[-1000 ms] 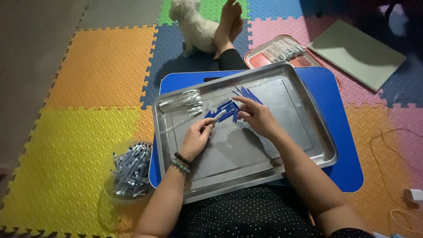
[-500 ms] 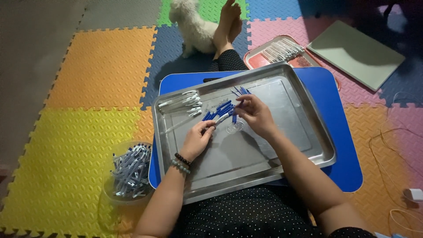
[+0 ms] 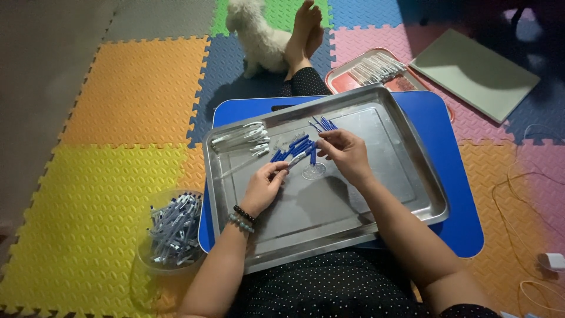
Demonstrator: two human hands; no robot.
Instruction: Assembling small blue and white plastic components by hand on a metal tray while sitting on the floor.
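A steel tray (image 3: pixel 376 206) rests on a blue lap desk (image 3: pixel 453 176) across my legs. My left hand (image 3: pixel 265 185) pinches a clear pen barrel (image 3: pixel 296 159) over the tray's middle. My right hand (image 3: pixel 344 154) meets the barrel's far end with closed fingertips, beside a small heap of blue pen caps (image 3: pixel 297 147). More blue pieces (image 3: pixel 322 123) lie near the tray's far rim. Several clear barrels (image 3: pixel 244 136) lie at the tray's far left corner.
A clear bowl (image 3: pixel 170 232) full of finished pens sits on the yellow mat at my left. A red tray (image 3: pixel 376 70) with pen parts, a grey board (image 3: pixel 474 73), a white dog (image 3: pixel 259 35) and bare feet (image 3: pixel 306 26) are ahead. Cables (image 3: pixel 529 194) lie at right.
My hands stay together over the tray, and the right hand has shifted slightly toward the pen barrel's end. The view has drifted a little.
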